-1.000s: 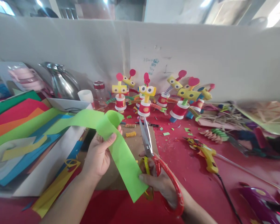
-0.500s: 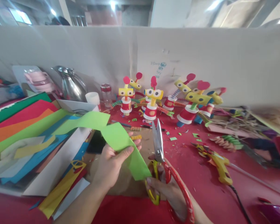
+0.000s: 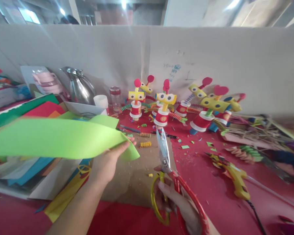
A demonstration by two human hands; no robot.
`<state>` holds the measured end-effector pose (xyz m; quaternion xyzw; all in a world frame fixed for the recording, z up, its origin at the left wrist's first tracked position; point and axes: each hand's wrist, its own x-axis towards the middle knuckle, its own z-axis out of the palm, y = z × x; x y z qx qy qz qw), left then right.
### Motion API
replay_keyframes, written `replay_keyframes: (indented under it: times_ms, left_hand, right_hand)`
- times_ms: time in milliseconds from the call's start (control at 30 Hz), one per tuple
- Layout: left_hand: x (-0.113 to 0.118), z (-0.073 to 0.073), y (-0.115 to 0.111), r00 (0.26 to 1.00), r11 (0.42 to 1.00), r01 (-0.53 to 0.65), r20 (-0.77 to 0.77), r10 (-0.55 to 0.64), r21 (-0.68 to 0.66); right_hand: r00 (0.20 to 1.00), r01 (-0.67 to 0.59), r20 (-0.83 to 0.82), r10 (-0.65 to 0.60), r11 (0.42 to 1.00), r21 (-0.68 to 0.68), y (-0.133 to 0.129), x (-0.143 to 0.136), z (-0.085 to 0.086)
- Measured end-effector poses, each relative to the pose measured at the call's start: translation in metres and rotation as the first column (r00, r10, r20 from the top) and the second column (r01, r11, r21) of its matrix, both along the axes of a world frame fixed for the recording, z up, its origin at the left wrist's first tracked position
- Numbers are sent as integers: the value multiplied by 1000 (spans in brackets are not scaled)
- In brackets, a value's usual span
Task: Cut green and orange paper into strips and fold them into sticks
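Left hand (image 3: 110, 161) pinching light-green paper strip (image 3: 56, 137) near its right end; strip runs leftward over box (image 3: 56, 182) of coloured sheets. Right hand (image 3: 176, 195) curled around handles of scissors (image 3: 164, 160), blades slightly apart, pointing toward paper figures (image 3: 162, 107). Strip apart from scissors. Brown board (image 3: 132, 176) between hands, on red table (image 3: 193, 182).

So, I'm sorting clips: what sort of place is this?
Probably a craft workshop: red-and-white cup figures with yellow heads, a yellow glue gun, and coloured paper sheets show it.
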<state>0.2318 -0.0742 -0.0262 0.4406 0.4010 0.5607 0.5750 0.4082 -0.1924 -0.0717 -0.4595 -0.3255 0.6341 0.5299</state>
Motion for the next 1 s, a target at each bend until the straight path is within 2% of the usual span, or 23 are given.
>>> replay_keyframes:
  times_ms: [67, 133, 200, 300, 433, 567, 800, 867, 1000]
  left_hand:
    - [-2, -7, 14, 994, 982, 1, 105, 19, -187]
    - [-2, -13, 23, 984, 934, 64, 176, -1, -350]
    - [-1, -17, 26, 975, 899, 123, 219, -31, -421]
    - [0, -16, 25, 971, 905, 123, 238, -24, -408]
    - [-2, -11, 24, 969, 939, 0, 232, 85, -344]
    - [-5, -9, 27, 962, 955, -40, 245, 117, -295]
    - [-13, -5, 32, 965, 953, -82, 214, 149, -291]
    - [-15, -4, 32, 967, 954, -84, 207, 147, -288]
    - [-15, -4, 32, 974, 953, -66, 186, 126, -296]
  right_hand:
    - [996, -63, -58, 64, 998, 13, 0, 0, -3]
    - [985, -114, -131, 115, 993, 15, 0, 0, -5]
    - [969, -161, -188, 158, 987, 0, -2, 0, -5]
    - [939, -249, -248, 238, 969, -13, -5, 0, -2]
    - [904, -330, -284, 319, 944, 10, -10, -1, 0]
    - [900, -377, -231, 369, 926, 11, -14, -4, -1]
    - [884, -453, -136, 447, 891, -13, -15, -2, -2]
    - [866, -495, -99, 491, 868, -24, -11, -1, -4]
    - [778, -628, -73, 625, 778, -31, 3, -4, -15]
